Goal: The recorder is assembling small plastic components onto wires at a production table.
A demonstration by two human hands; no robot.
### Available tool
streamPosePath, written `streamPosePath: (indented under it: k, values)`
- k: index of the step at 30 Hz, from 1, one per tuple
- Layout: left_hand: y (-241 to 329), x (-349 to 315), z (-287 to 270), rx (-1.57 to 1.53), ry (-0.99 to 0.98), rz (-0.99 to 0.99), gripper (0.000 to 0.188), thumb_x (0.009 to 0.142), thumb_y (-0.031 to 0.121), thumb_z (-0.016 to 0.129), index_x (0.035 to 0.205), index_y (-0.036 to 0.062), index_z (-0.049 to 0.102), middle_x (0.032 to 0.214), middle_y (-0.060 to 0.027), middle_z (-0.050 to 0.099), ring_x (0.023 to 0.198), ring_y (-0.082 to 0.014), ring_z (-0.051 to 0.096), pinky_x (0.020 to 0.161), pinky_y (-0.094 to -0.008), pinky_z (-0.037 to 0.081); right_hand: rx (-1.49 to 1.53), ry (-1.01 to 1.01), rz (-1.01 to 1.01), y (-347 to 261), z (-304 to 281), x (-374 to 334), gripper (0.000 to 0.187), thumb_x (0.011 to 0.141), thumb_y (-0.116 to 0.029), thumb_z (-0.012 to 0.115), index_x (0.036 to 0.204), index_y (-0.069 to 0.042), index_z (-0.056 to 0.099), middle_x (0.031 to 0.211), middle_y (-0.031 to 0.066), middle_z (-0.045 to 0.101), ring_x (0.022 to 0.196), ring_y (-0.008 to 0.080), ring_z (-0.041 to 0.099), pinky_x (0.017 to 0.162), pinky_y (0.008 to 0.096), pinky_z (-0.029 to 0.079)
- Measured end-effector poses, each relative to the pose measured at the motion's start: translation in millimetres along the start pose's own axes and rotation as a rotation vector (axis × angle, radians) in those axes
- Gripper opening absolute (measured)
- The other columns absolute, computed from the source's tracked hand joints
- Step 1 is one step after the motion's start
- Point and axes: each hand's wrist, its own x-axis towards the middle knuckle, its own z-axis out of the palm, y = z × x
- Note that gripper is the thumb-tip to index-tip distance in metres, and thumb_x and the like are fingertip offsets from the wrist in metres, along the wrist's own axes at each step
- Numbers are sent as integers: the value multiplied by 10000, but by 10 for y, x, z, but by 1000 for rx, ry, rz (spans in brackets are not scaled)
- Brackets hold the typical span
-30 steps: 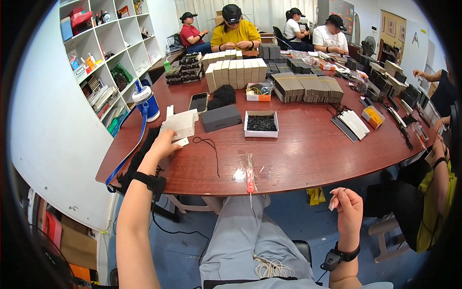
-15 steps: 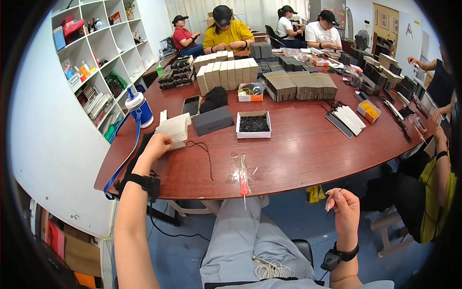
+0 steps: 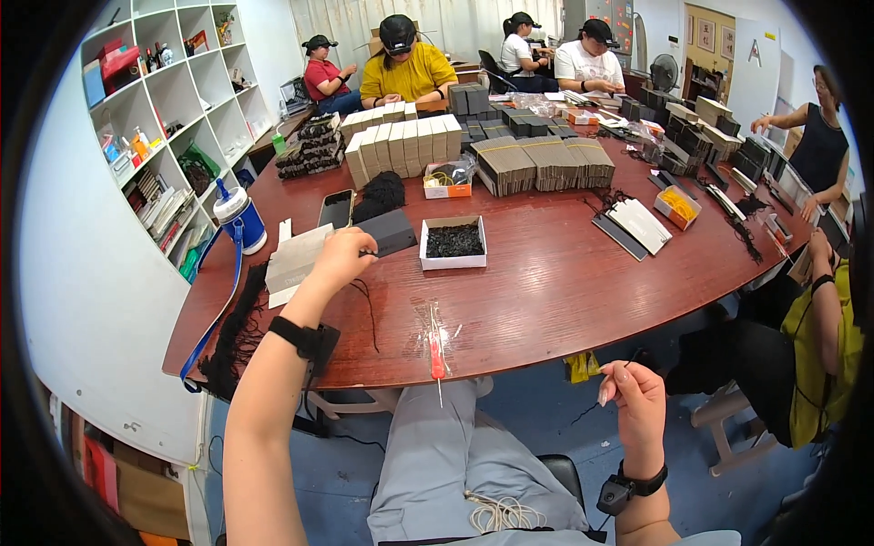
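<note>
My left hand (image 3: 342,258) reaches over the table with its fingertips pinched together beside a dark grey folded card piece (image 3: 393,231). What lies between those fingertips is too small to make out. Under and beside the wrist rests a light beige card bag or box (image 3: 297,260). A loose black cord (image 3: 370,309) trails across the table near this hand. My right hand (image 3: 635,399) is held up in front of the table edge, thumb and fingers closed on a thin black cord (image 3: 587,415) that hangs down.
A white box of black bits (image 3: 453,242) stands mid-table, with a red-handled hook tool (image 3: 437,355) at the front edge. A blue-and-white jug (image 3: 240,218), black cords (image 3: 228,350), a phone (image 3: 337,208) and stacked cards (image 3: 537,164) lie around. Several people work beyond and at right.
My left hand has left the beige piece and moved right toward the dark grey card. My right hand stays raised with its cord; the view has shifted slightly.
</note>
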Motion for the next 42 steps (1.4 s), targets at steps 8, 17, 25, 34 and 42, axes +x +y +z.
streamPosePath:
  k: [8,17,25,34,42]
  values:
    - [-59,66,13,113,-51,-36,91,617,92,624,702,65,614,747,-88,589,767,-255,562,673,-358,437,-31,37,41,75,-121,-68,191,835,-106,492,830,63,580,601,47,540,533,86,497,532,201,414]
    - [-234,-165,-279,135,-186,-213,137,588,70,649,716,33,613,670,-116,591,691,-250,573,627,-327,451,-18,56,134,95,-64,-26,197,839,-132,498,836,44,588,582,29,539,486,57,477,438,150,355]
    - [-46,-352,-186,-223,-231,-39,132,668,101,625,786,42,619,768,-106,610,719,-197,582,653,-292,453,-69,22,126,128,-21,-41,197,844,-138,488,851,31,591,581,15,538,420,14,360,380,136,241]
    - [1932,-752,-155,-1150,-554,-245,310,884,211,422,1069,-13,532,930,-80,597,903,-132,528,799,-265,412,-208,-342,201,80,631,59,153,828,-94,498,888,-33,624,649,-3,593,492,8,426,445,153,344]
    - [2044,-1081,-237,-1413,-170,-385,218,833,115,514,986,-22,586,814,-39,602,653,-41,489,582,-170,409,-433,-567,-125,210,942,131,122,791,-77,533,866,-4,595,685,94,595,560,154,554,517,256,425]
